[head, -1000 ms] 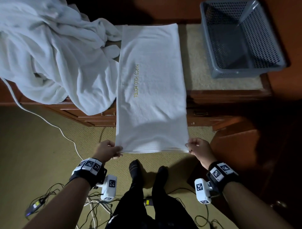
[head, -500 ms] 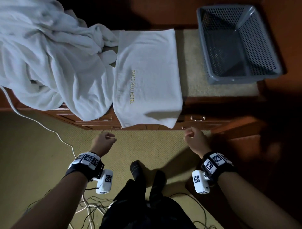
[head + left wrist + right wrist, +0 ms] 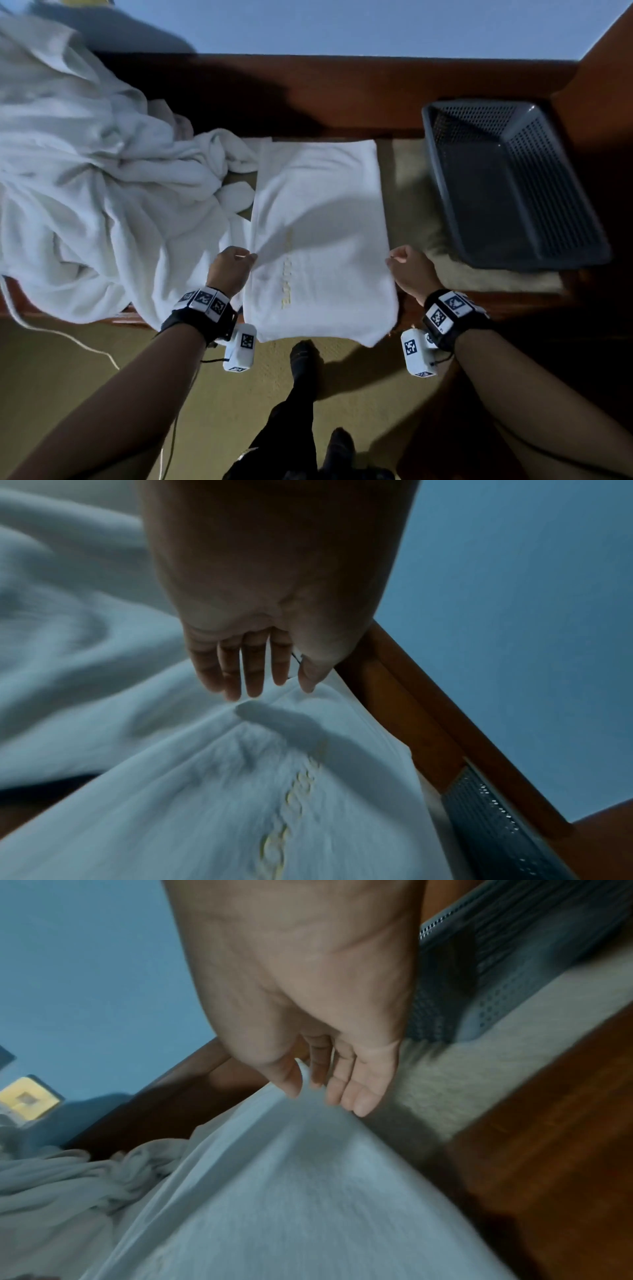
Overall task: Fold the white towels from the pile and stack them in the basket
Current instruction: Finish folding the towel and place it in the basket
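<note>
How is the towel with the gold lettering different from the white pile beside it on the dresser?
The lettered towel lies flat as a neat folded rectangle; the pile is crumpled and bunched. The towel is narrow, while the pile spreads much wider. The left hand and right hand pinch the towel's side edges; neither hand grips the pile. Both are white cloth and hang over the dresser's front edge.

Left hand [image 3: 228, 270] and right hand [image 3: 412, 272], empty half second ago, now up at folded towel [image 3: 322, 240] side edges, fingers [image 3: 253, 669] pinching cloth; towel bunched between them.
</note>
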Tool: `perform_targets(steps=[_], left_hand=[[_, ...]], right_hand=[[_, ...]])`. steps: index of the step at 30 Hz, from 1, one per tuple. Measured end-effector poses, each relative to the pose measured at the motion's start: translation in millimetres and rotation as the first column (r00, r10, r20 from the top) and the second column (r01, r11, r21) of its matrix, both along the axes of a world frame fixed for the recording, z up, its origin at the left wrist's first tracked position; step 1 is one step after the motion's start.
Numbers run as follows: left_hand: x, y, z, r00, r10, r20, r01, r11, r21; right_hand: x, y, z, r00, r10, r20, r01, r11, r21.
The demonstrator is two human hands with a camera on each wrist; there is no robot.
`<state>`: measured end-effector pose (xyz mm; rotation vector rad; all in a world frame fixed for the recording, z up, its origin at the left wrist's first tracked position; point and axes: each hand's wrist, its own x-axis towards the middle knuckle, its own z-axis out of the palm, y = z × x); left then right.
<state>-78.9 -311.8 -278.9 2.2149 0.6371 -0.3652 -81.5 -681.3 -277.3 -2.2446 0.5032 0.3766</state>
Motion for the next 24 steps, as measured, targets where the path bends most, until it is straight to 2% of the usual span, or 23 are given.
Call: perform_targets(steps=[6, 10, 12, 13, 15, 16, 18, 20, 24], left_hand=[[103, 12, -33, 0.986, -0.080, -0.144, 0.093, 0.992, 0.086], [137, 19, -44, 0.964, -0.183, -0.191, 0.205, 0.973, 0.103], [145, 17, -42, 0.943, -0.239, -0.232, 0.263, 0.962, 0.078], [148, 16, -40, 0.946, -0.222, -0.235, 0.233, 0.972, 0.023], [152, 19, -36, 0.973, -0.124, -0.192, 0.087, 0.978, -0.190], [152, 19, -33, 0.981, -0.062, -0.184, -0.004, 0.942, -0.336], [148, 20, -24, 0.974, 0.027, -0.226, -0.157, 0.801, -0.577], [143, 23, -14, 0.974, 0.040, -0.221, -0.184, 0.708, -0.682], [142, 30, 24, 0.984, 0.104, -0.145, -0.177, 0.665, -0.726]], right_hand=[[104, 14, -28, 0.989, -0.072, -0.129, 0.063, 0.995, -0.076], [142, 22, -42, 0.973, -0.150, -0.175, 0.140, 0.988, -0.069], [151, 22, -50, 0.969, -0.118, -0.215, 0.108, 0.993, -0.056], [153, 20, -55, 0.968, -0.096, -0.230, 0.087, 0.995, -0.047], [154, 14, -58, 0.967, -0.086, -0.240, 0.090, 0.996, 0.005], [152, 11, -55, 0.966, -0.106, -0.238, 0.123, 0.991, 0.055], [147, 6, -45, 0.965, -0.137, -0.222, 0.172, 0.974, 0.147], [140, 2, -28, 0.977, -0.120, -0.179, 0.154, 0.970, 0.191], [137, -4, 32, 0.992, -0.116, -0.048, 0.126, 0.928, 0.350]])
